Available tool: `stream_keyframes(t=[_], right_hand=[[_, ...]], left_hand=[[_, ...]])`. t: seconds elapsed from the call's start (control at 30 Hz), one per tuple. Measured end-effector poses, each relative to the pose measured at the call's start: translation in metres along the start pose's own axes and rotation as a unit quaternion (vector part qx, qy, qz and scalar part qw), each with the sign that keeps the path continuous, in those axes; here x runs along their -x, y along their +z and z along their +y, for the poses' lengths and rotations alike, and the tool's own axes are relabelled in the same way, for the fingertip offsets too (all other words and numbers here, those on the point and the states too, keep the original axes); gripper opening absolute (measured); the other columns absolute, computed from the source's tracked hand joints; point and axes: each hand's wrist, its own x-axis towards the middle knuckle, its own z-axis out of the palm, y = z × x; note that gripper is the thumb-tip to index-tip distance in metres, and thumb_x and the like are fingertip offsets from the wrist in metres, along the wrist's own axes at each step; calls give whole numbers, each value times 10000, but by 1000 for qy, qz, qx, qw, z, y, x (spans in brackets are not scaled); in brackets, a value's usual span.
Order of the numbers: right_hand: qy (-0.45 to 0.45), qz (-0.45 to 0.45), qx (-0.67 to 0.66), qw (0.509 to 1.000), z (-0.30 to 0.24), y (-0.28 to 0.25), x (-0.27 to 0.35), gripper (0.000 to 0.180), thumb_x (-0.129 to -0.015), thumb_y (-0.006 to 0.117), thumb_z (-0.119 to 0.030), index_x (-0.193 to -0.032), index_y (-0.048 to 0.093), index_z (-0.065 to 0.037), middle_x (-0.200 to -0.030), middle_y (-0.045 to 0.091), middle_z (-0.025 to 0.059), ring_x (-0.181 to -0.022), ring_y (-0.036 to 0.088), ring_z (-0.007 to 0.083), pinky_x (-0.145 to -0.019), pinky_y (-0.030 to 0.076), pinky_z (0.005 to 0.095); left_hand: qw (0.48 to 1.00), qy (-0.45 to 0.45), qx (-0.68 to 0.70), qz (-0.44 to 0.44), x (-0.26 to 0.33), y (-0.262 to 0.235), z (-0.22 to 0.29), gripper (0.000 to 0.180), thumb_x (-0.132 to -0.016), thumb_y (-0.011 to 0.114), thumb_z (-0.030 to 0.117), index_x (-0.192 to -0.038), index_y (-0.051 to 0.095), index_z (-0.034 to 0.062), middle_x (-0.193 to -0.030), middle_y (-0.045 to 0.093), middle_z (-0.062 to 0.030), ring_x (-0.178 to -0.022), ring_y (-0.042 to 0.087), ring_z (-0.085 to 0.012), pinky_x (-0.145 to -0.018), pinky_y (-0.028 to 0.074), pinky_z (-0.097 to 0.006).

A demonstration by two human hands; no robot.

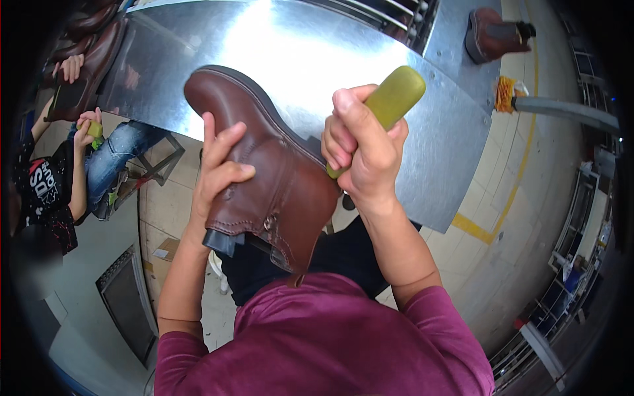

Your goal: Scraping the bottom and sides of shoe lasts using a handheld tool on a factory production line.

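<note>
A brown leather ankle boot [264, 165] is held over the near edge of the metal table, its toe pointing away to the left and its opening toward me. Black material shows inside the opening. My left hand [221, 162] grips the boot's shaft from the left, fingers spread over the leather. My right hand [366, 142] is wrapped round a yellow-green rounded bar [396, 96]. The bar's upper end sticks out above my fist, and its lower end shows by the sole side near the heel. Whether it touches the boot, I cannot tell.
The shiny metal table [456, 138] reaches across in front. Another brown boot [498, 36] lies at the far right, near a bar wrapped in orange material [506, 94]. At left, a co-worker's hands [86, 129] are at another boot [92, 72], with a similar yellow-green piece.
</note>
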Motion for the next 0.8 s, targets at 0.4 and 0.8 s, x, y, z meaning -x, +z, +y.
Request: stream_keyframes(t=[0.4,0.8], right_hand=[[56,-54,55,995,35,79,-77,238,-938,743,-218,-884,567,-69,-573,456,-25,-406,394,73,-378,304,244],[14,-140,89,986,62,164,-149,267,-931,738,-241,-814,543,-101,-546,384,-30,-398,350,91,-379,286,261]], left_hand=[[992,-44,103,-66,1,-23,3,584,-745,750,-68,-1265,601,150,-1544,460,-185,-1523,281,-439,-1267,115,-588],[985,-72,137,-81,-4,-29,1,605,-755,847,100,-1289,579,193,-1621,361,-93,-1543,-12,-530,-1150,241,-751]])
